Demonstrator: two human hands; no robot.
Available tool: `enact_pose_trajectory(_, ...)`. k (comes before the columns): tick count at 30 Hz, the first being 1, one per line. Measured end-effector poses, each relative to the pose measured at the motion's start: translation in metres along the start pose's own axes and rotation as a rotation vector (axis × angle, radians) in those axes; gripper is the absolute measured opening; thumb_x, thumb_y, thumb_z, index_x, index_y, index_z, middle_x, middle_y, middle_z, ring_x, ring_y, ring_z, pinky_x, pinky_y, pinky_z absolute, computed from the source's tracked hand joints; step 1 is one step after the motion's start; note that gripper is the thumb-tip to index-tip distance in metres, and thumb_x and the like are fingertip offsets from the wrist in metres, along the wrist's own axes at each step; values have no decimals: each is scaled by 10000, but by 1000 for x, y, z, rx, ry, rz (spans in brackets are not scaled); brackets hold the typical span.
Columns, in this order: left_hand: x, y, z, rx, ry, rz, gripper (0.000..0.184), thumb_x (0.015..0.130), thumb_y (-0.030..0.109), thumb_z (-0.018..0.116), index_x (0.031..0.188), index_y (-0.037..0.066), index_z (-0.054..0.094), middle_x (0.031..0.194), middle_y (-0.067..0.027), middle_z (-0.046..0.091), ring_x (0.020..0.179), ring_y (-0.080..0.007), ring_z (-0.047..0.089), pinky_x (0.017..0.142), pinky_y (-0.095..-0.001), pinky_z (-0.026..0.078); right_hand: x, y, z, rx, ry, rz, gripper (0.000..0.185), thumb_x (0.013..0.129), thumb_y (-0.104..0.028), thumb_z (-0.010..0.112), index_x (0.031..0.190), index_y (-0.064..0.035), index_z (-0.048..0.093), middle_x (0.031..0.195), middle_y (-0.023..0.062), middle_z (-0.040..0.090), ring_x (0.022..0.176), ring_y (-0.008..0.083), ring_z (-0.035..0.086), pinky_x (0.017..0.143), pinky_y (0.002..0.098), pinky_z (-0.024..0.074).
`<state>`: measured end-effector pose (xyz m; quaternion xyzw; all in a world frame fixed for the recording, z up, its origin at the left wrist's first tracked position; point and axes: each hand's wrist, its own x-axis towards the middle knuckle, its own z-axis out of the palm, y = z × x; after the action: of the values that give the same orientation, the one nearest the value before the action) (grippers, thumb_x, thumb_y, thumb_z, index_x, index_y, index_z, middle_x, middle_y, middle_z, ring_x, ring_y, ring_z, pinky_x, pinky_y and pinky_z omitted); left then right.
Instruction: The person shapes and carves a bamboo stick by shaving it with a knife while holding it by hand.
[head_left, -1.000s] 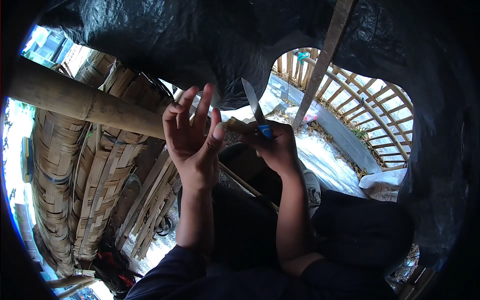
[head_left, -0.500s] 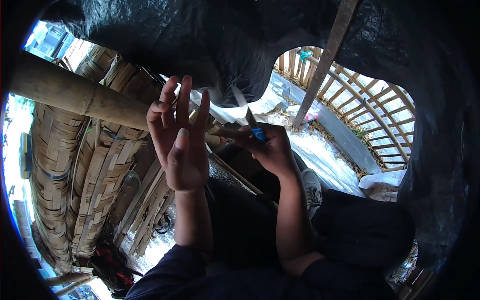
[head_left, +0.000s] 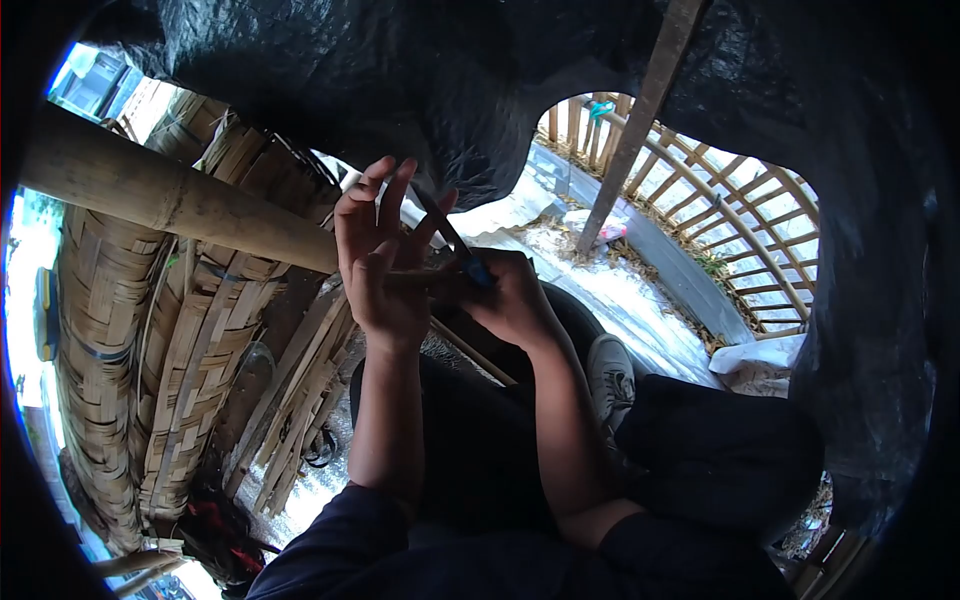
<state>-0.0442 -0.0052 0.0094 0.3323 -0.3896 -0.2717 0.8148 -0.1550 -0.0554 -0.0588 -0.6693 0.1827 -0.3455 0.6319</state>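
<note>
Left hand (head_left: 385, 285): raised, palm partly open, fingers upright, lightly curled and set apart; the thumb lies near the piece, but whether it presses on it cannot be told. Right hand (head_left: 515, 305): fingers closed around a knife with a blue handle and slender metal blade (head_left: 447, 226), the blade slanting up towards the left fingers, its tip close beside them in this view. Workpiece: one short, narrow, brownish piece, apparently wood or bamboo (head_left: 418, 279), lying between the two hands, its right end at the right fingers, its left end at the left palm. Handling, as judged: a firm grip on the handle, the edge turned away from the left fingers and thumb, the piece steadied well behind the edge, and light, shallow strokes rather than one deep push; both forearms kept low and steady, the blade kept clear of the legs below. Surroundings: a thick, pale bamboo pole (head_left: 180, 205) at the left; rolled, woven bamboo matting (head_left: 105, 330) beneath it; a bundle of split bamboo strips (head_left: 300, 400); black plastic sheeting (head_left: 400, 90) overhead; a grey lace-up shoe (head_left: 611, 380) below the right hand. Inscriptions: no brand or lettering legible on knife or shoe; a small pink-and-white packet (head_left: 607, 231) on the ground, too small to read.
</note>
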Motion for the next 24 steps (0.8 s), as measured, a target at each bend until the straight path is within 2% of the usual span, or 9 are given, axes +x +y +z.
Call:
enact_pose_trajectory(4,0,-11,9,93,125,35,414,729,194,474,1115,44,467,1303,-141,417,1301,-280,369,1021,-526,377,2,-16,-18,-47,59,102,415,749,-131,758,1111,-38,576,730,21,597,658,69,539,613,231,435)
enact_pose_trajectory(7,0,-15,13,238,252,133,359,721,175,441,1048,34,490,1281,-142,435,1306,-254,366,1050,-433,342,6,-27,-28,-206,178,204,279,877,-165,637,1097,-15,557,674,10,554,624,75,516,565,240,395)
enact_pose_trajectory(9,-1,-11,17,309,327,151,303,733,168,423,989,27,502,1191,-127,485,1186,-223,454,1002,-355,348,-2,-29,-46,-370,184,343,287,945,-247,498,985,19,600,788,175,618,751,243,610,683,357,450)
enact_pose_trajectory(11,-8,-11,9,288,312,72,306,736,163,418,990,22,516,1052,-98,523,1014,-186,501,927,-303,347,-11,-14,-51,-431,321,285,243,964,-196,463,983,-8,615,612,31,499,565,106,476,554,302,379)
enact_pose_trajectory(12,-7,-15,2,172,171,91,276,809,257,437,949,33,517,916,-64,512,837,-157,499,773,-282,395,-15,-13,-52,-566,357,314,242,949,-171,446,986,-6,619,664,108,568,632,202,574,618,358,437)
enact_pose_trajectory(16,-13,-4,-18,-126,-132,-240,481,880,524,404,826,53,484,848,-56,484,729,-161,510,548,-267,390,-23,-17,-42,-754,397,489,249,920,-168,447,960,3,624,915,240,649,919,376,631,831,443,473)
enact_pose_trajectory(19,-15,-2,-27,-97,-184,-134,425,870,448,439,880,30,517,906,-78,515,873,-187,537,690,-319,450,-29,-19,-32,-654,305,556,283,901,-186,456,1015,25,606,991,299,622,977,429,600,848,470,469)
enact_pose_trajectory(20,-16,-2,-27,-105,-184,-128,425,870,448,439,880,30,517,906,-78,515,873,-187,537,690,-319,450,-30,-9,-29,-660,304,535,289,907,-195,462,1021,23,612,988,296,624,974,419,608,851,462,470)
enact_pose_trajectory(24,-14,1,-24,-78,-113,-95,335,842,355,454,935,41,525,995,-89,512,994,-202,521,824,-373,445,-31,7,-3,-529,322,488,224,972,-214,472,1014,-79,645,658,60,582,507,121,539,444,290,411)
